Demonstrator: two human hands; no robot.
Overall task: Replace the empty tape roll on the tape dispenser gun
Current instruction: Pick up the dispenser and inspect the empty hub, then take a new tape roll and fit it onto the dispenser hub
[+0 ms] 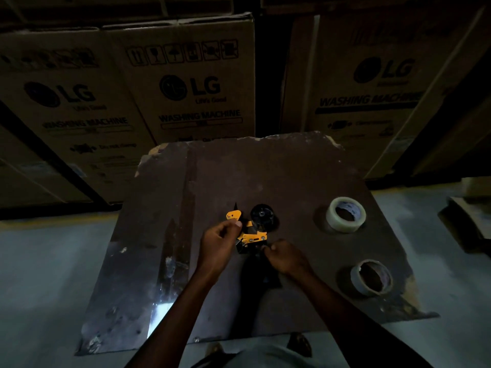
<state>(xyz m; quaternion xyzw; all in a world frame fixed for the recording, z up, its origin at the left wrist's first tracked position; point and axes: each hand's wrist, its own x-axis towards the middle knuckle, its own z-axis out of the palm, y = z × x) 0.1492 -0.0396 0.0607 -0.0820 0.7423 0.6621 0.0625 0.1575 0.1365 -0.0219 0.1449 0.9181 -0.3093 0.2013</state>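
Both our hands, left (220, 241) and right (285, 257), clenched the light, rigid tape dispenser gun (249, 232), fresh, stiff tape roll (346, 214) graspable by its rim.

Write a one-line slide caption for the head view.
Both hands steady the tape dispenser gun, its hub bare; full tape roll and empty core wait alongside.

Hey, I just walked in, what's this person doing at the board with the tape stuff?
A person is working on a yellow and black tape gun lying on a dark board. The left hand holds its front end and the right hand grips the handle. The gun's black spool is bare. A full roll of clear tape and an empty cardboard core sit to the right, untouched.
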